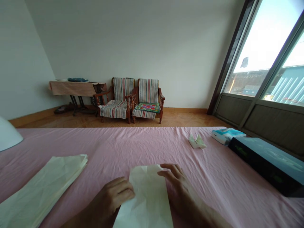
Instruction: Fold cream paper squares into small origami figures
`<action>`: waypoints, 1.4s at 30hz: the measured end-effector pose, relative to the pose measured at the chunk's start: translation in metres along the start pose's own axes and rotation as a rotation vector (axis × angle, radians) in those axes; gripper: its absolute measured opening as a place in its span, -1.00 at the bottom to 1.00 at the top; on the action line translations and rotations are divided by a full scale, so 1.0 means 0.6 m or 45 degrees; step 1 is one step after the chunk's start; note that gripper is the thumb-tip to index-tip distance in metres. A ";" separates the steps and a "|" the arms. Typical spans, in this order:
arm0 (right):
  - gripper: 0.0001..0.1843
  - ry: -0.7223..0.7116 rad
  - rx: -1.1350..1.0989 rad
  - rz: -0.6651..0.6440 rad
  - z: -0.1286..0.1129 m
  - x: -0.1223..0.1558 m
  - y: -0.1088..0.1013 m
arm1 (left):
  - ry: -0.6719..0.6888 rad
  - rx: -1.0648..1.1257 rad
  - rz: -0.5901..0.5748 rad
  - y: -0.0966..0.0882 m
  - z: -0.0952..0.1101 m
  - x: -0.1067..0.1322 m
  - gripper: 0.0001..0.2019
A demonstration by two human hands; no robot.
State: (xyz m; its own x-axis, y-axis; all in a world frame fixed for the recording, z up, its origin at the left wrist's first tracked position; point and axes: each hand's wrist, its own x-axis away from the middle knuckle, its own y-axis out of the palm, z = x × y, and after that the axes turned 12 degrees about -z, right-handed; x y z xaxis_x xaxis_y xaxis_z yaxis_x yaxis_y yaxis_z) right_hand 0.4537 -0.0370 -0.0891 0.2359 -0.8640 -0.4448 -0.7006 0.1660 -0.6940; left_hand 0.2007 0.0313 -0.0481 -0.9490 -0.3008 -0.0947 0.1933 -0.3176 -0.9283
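Observation:
A pale, creased sheet of paper [148, 193] lies on the pink cloth [106, 145] right in front of me. My left hand [118, 191] is closed at its left edge, fingers curled onto the paper and the thumb hidden. At the upper right corner, my right hand [177, 179] has its fingers apart and slightly bent, fingertips touching the sheet. To the left sits a stack of similar paper [45, 183], layered along its edge. A small folded paper shape [197, 141] with pointed ends stands farther off on the right.
On the right lie a long dark box [268, 164] and a blue-and-white packet [226, 135]. A white rounded object [8, 134] juts in at left. Beyond the cloth's far edge stand two wooden armchairs [128, 101] and a cloth-covered table [73, 88]. Windows [256, 53] line the right side.

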 end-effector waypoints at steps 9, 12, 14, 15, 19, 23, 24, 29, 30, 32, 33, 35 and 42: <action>-0.86 -0.223 0.183 -0.351 -0.050 0.003 -0.016 | -0.013 -0.076 -0.020 -0.014 0.024 0.007 -0.79; -0.93 -0.179 0.211 -0.298 -0.050 0.009 -0.016 | 0.033 -0.032 -0.044 -0.009 0.020 0.009 -0.80; -0.90 -0.144 0.217 -0.252 -0.043 0.013 -0.012 | 0.056 0.025 -0.062 -0.005 0.014 0.009 -0.82; -0.88 -0.124 0.212 -0.245 -0.037 0.016 -0.009 | 0.053 0.060 -0.056 -0.005 0.012 0.008 -0.83; -0.81 -0.006 0.175 -0.173 -0.012 0.024 0.011 | -0.173 0.380 0.016 -0.009 0.015 0.002 -0.86; -0.75 0.172 -0.107 -0.018 -0.024 0.019 0.018 | -0.370 0.742 0.091 -0.005 0.020 -0.004 -0.91; -0.74 0.243 -0.221 -0.023 -0.033 0.015 0.017 | -0.377 0.816 0.115 -0.002 0.019 -0.005 -0.89; -0.70 0.504 -0.655 0.007 -0.059 -0.008 0.026 | -0.359 0.913 0.155 0.012 0.008 -0.011 -0.83; -0.69 0.563 -0.690 0.023 -0.056 -0.010 0.033 | -0.400 0.884 0.167 0.014 0.006 -0.011 -0.80; -0.61 0.631 -0.663 0.067 -0.043 -0.009 0.047 | -0.498 0.818 0.217 0.018 0.002 -0.011 -0.63; -0.54 0.653 -0.615 0.098 -0.034 -0.008 0.054 | -0.536 0.786 0.254 0.021 -0.001 -0.011 -0.52; -0.43 0.688 -0.489 0.156 -0.018 -0.003 0.066 | -0.567 0.716 0.329 0.027 -0.005 -0.010 -0.34; -0.39 0.620 -0.112 0.191 0.013 0.003 0.084 | -0.660 0.508 0.289 0.034 -0.002 -0.014 -0.69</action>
State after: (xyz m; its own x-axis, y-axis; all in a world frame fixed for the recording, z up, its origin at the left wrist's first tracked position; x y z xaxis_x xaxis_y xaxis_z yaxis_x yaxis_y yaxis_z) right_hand 0.4240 -0.0267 -0.1289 -0.1974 -0.9584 -0.2063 -0.7617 0.2824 -0.5832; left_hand 0.2122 0.0283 -0.0663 -0.6520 -0.7582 0.0049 0.5441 -0.4724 -0.6934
